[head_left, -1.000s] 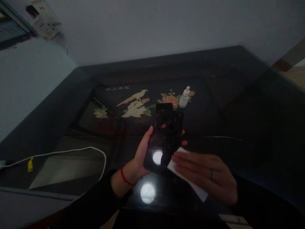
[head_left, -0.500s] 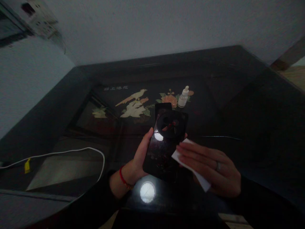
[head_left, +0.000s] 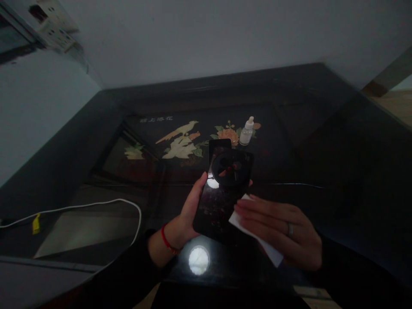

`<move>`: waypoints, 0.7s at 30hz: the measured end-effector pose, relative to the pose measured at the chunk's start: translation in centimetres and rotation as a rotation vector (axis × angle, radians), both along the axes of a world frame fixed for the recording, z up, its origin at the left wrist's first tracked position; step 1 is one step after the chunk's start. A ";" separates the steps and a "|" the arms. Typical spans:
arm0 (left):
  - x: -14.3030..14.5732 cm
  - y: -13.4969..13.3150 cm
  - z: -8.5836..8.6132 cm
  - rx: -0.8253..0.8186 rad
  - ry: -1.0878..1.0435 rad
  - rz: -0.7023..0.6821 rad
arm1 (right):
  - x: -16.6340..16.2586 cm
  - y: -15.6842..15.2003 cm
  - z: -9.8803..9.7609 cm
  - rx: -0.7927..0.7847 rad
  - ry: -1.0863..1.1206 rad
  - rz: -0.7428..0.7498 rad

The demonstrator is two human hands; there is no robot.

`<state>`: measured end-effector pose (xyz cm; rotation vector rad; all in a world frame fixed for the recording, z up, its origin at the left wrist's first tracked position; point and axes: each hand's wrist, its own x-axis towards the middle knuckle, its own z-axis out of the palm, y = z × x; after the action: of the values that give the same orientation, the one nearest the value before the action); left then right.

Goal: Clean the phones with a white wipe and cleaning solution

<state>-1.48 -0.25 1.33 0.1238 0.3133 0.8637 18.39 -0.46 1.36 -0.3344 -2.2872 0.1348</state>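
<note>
The phone [head_left: 212,210] is held over the near middle of the table [head_left: 302,116], its back and round lens ring [head_left: 231,167] facing up. The left hand [head_left: 188,212] grips it from 8 o'clock, thumb along one edge, fingertips showing past the other. The right hand [head_left: 281,229], at 4 o'clock, has a folded white cloth [head_left: 237,218] pinched under its fingers; the cloth reaches the phone's lower right side, though whether it presses there I cannot tell. The wiping looks part done, as I judge it: pale smudges show across the middle of the back, so that stretch seems left, while the part under the cloth is hidden. A dark block [head_left: 219,144] sits just beyond the phone at 12 o'clock. The dropper bottle [head_left: 246,135] stands upright at 1 o'clock, capped, with neither hand on it.
</note>
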 end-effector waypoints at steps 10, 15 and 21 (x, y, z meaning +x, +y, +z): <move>0.9 -0.9 -0.1 -0.131 0.049 0.023 | -4.4 -1.7 0.1 0.080 0.023 0.148; 0.9 -1.1 -0.6 -0.083 0.111 0.055 | -4.8 -1.7 0.6 0.092 -0.035 0.150; 0.6 -0.5 0.5 -0.055 0.154 0.256 | -1.6 -0.7 -0.4 0.113 -0.051 0.085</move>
<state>-0.91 -0.80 1.82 0.1004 0.5045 1.1001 16.78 -1.17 0.95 -0.1842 -2.3494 0.0407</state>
